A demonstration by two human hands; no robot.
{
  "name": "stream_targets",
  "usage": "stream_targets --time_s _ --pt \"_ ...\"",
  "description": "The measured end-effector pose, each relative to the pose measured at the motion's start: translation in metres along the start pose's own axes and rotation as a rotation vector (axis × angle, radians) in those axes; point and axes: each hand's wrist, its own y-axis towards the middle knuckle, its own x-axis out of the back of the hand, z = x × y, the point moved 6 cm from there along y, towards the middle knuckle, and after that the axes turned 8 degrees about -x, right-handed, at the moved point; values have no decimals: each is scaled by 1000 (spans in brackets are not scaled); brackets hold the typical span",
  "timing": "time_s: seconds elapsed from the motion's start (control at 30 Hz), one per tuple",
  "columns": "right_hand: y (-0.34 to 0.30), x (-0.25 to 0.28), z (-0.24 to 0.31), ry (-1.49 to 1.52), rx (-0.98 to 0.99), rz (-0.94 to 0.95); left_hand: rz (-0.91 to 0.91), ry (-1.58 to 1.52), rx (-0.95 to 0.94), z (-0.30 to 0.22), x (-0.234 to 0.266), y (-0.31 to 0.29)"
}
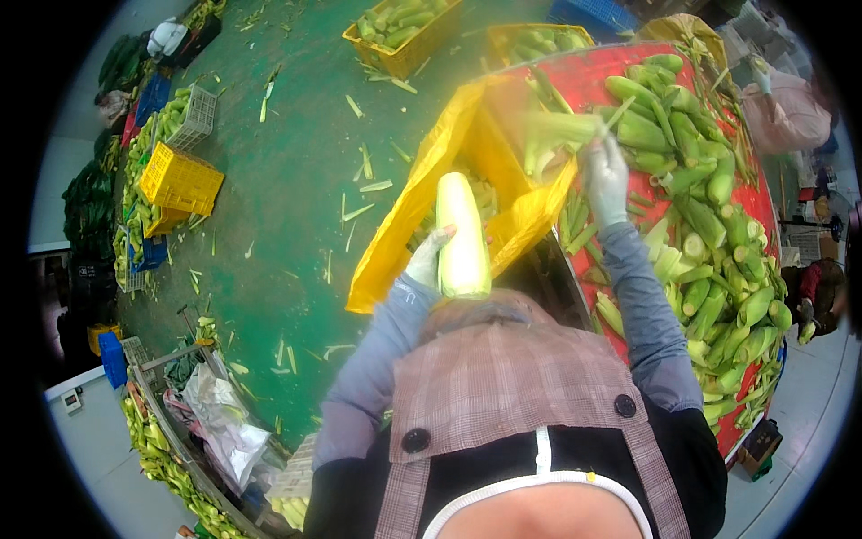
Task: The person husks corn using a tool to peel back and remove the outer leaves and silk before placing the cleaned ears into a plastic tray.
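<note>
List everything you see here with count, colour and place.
Corn ear: one, pale green, centre
Husk leaves: several, pale green, blurred, upper centre
Table: one, red, right
Bag: one, yellow, beside the table
Corn pile: uncounted, green, on the table
Yellow crates: several, yellow, top and left
Blue crate: at least one, blue, top
White crate: at least one, white, left
Scraps: many, pale green, on the green floor
Co-worker: at least one, pink clothing, upper right
Apron: one, brown checked, lower centre
Left hand: one, white-gloved, gripping the ear
Right hand: one, white-gloved, near the husk leaves

Blurred husk (561,128), left fingers (441,238) partly hidden
</note>
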Motion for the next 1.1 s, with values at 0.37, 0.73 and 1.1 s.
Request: stream_targets --time_s 0.37,0.73,1.1 --pt "-95 -81 -38 -131 -591 633 -67 730 -260 -10 -5 28" --pt "-114 -77 -30 159 -738 802 186 956 145 -33 -16 6" --pt "-113 -71 -49 -26 -497 570 55 1735 -35 -41 -40 9"
